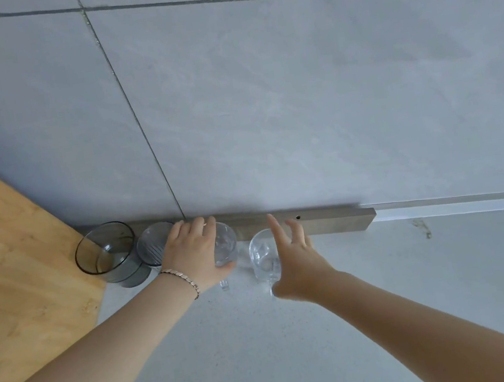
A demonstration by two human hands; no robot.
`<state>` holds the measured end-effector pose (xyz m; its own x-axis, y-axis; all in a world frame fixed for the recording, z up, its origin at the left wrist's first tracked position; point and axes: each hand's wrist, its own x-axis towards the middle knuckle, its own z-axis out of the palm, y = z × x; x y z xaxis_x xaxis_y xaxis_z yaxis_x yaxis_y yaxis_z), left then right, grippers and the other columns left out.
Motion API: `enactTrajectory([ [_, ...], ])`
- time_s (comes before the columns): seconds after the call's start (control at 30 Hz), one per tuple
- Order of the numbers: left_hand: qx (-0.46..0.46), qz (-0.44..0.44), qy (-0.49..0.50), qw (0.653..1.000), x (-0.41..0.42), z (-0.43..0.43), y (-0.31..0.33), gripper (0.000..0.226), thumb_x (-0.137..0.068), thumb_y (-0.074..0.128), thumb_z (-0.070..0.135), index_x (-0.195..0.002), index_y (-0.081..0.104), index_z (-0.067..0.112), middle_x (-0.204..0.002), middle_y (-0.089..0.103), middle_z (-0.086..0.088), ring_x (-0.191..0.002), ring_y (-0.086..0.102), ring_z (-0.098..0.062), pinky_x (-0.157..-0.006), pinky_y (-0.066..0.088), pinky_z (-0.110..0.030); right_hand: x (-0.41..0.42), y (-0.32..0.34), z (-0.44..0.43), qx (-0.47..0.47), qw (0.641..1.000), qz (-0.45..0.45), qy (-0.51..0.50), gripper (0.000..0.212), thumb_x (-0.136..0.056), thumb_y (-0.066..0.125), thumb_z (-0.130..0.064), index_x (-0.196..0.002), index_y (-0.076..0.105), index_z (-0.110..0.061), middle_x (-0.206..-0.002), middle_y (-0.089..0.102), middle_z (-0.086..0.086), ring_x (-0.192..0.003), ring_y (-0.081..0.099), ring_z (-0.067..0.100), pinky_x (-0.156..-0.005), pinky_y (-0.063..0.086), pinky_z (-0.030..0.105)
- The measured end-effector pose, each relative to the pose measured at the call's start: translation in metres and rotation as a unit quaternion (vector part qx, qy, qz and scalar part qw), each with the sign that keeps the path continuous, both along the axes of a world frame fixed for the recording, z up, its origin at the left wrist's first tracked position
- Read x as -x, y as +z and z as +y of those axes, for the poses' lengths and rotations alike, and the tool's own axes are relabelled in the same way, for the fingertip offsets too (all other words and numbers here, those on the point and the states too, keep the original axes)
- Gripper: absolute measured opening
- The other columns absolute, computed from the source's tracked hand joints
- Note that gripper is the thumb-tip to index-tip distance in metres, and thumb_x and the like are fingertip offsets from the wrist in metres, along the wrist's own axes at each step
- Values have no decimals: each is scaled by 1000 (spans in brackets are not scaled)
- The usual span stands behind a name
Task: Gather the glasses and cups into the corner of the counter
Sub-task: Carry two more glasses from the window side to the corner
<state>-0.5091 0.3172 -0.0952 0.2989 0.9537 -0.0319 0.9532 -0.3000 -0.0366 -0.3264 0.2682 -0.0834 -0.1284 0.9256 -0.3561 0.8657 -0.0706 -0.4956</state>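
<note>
Four glass vessels stand in a row in the lower left middle of the frame, at the foot of a grey tiled wall [296, 101] that fills the upper two thirds. Below it the pale grey desk [269, 353] takes up the bottom, and a wooden panel [10, 278] slants along the left edge. A brushed metal strip [331, 221] runs along the foot of the wall behind the row.

The smoked wide glass [105, 252] is the largest vessel and stands furthest left, right against the wooden panel. Just beside it, to the right, is a smaller ribbed grey glass [153, 246], partly hidden by the left hand [193, 256]. That hand's grip is wrapped around a clear mug [224, 244], fingers over its far rim and thumb on the near side; the mug's handle points toward the bottom of the frame. A thin chain bracelet [182, 278] sits on that wrist.

Another clear cup [262, 256] stands just right of the mug, a little apart from it. The right hand [295, 263] is at its right side with the grip wide, fingers spread and pointing up toward the wall, the thumb low near the cup's base; whether the palm touches the glass I cannot tell.
</note>
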Motion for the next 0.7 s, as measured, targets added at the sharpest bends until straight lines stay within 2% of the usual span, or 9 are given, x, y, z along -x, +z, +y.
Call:
enactTrajectory([
  [0.07,-4,21,-5,1000,2,0,0,93,-72,56,65,-142,31,10,-130,49,-3,-119,48,-24,-114,20,-33,6,-2,-3,23,998,14,-52,107,-73,67,-23,-147,-10,-31,-143,16,9,-115,50,32,-85,51,33],
  [0.1,-4,25,-6,1000,1,0,0,94,-72,56,65,-143,30,9,-131,48,-3,-120,48,-24,-114,19,-34,9,-3,-3,28,997,15,-67,105,-76,67,-28,-148,-8,-27,-139,21,10,-112,52,32,-86,50,33],
  [0.23,10,19,-2,1000,-1,0,-2,93,-75,58,61,-144,28,7,-135,47,-6,-123,47,-26,-117,16,-36,20,-8,10,22,992,32,-117,95,-84,66,-28,-150,-2,-18,-140,26,14,-124,42,35,-100,42,36],
  [0.47,16,-6,11,1000,0,-2,-4,93,-76,61,58,-145,27,7,-138,46,-6,-128,44,-23,-119,12,-36,29,-14,21,2,988,90,-126,102,-81,71,-26,-150,-4,-14,-145,27,11,-130,40,29,-104,41,35],
  [0.6,39,13,32,999,-5,-6,5,93,-78,59,57,-147,21,6,-146,38,-7,-134,38,-22,-120,10,-36,14,-8,12,22,983,145,-108,110,-79,73,-31,-149,-10,-13,-156,17,5,-138,35,24,-108,36,33],
  [0.7,48,21,54,997,-15,-27,20,92,-82,57,55,-148,16,5,-154,26,-9,-140,29,-23,-119,11,-38,-7,-1,-7,38,988,117,-98,99,-83,69,-32,-150,-1,-13,-154,23,8,-135,38,25,-106,37,35],
])
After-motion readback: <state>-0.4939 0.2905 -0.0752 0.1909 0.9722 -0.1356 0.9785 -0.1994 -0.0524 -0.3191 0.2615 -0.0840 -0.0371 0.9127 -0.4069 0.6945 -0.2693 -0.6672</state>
